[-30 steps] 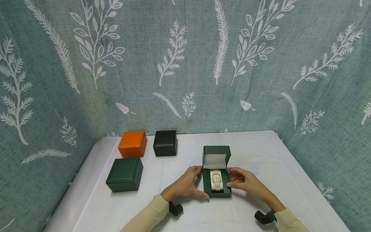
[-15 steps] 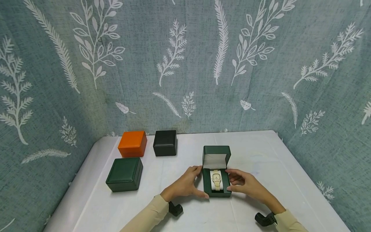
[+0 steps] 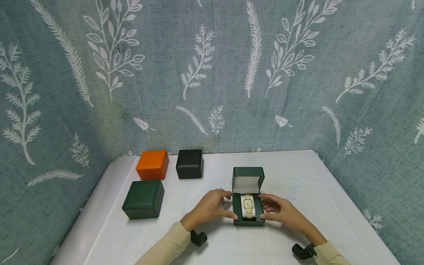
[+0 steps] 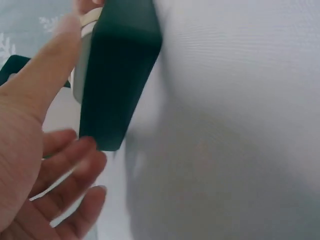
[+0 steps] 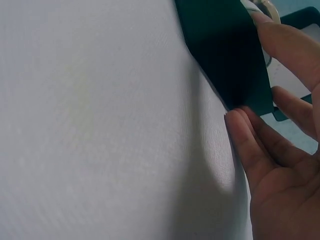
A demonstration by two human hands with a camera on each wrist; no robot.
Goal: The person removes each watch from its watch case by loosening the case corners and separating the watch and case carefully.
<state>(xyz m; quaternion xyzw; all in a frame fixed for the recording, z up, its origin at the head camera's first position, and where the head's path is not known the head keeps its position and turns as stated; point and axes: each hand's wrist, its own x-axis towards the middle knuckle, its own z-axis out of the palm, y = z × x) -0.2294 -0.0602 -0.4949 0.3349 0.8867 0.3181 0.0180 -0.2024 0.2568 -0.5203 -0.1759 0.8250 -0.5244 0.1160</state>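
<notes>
A dark green watch box [image 3: 236,208] stands with its lid [image 3: 248,172] raised, showing a pale lining. Inside, a watch [image 3: 247,203] with a cream strap and squarish face is wrapped round a white cushion. At the box's left side is my left hand [image 3: 210,208], its thumb at the rim near the front corner and its fingers spread loosely by the rear. My right hand [image 3: 281,212] holds the right side between thumb and fingers; in the right wrist view its fingertips [image 5: 237,122] meet the lower end of the box wall.
Left on the white-covered table [image 3: 212,250] are three closed boxes: an orange box [image 3: 152,164], a black box [image 3: 189,163] and a larger green box [image 3: 143,199]. A patterned grey-blue cloth [image 3: 232,121] hangs behind and at both sides.
My left thumb has risen from the table by the front corner to the box's rim, and its fingers have shifted slightly. The right fingers moved a little along the side; the box stays put.
</notes>
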